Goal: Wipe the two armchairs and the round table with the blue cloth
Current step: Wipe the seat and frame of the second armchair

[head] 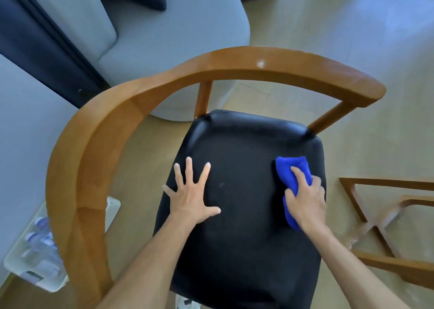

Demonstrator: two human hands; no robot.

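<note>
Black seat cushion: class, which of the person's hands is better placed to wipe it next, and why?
The right hand: it already grips the blue cloth on the black seat cushion. The left hand lies flat with spread fingers, holding nothing.

Living room: sofa [164,50], armchair [211,73]

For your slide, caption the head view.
Right hand wipes armchair seat with blue cloth; left hand braces.

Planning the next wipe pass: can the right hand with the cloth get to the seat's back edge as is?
Probably yes. The right hand grips the blue cloth on the black seat, and bare seat lies ahead of it; the left hand rests flat off to the side.
</note>
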